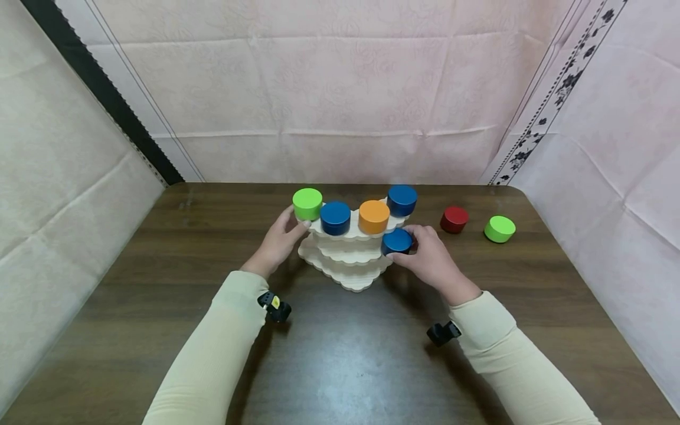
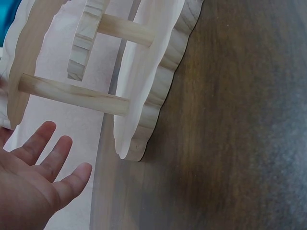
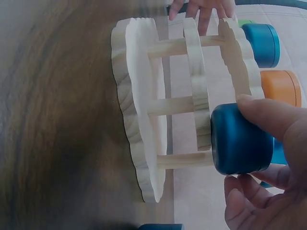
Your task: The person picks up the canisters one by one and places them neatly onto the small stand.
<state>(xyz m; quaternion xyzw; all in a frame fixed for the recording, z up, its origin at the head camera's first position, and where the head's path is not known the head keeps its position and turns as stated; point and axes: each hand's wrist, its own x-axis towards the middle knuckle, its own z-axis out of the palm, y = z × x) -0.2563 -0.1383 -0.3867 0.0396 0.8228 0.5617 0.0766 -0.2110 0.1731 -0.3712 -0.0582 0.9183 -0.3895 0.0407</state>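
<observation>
A pale wooden three-tier stand (image 1: 353,254) with scalloped edges and dowel posts stands on the table. My right hand (image 1: 427,260) pinches a round blue tin (image 3: 242,139) between thumb and fingers at the right edge of the middle tier. At the left end of the top tier, my left hand (image 1: 278,239) holds the edge with thumb and forefinger, its other fingers (image 2: 72,184) spread loosely below. Along that tier sit a green tin (image 1: 307,205), a blue tin (image 1: 335,218), an orange tin (image 1: 373,217) and another blue tin (image 1: 401,200).
On the table to the right of the stand are a red tin (image 1: 454,219) and a green tin (image 1: 499,229). The brown wooden table (image 1: 340,366) meets a pale cloth backdrop (image 1: 340,106) at the back, with cloth on both sides too.
</observation>
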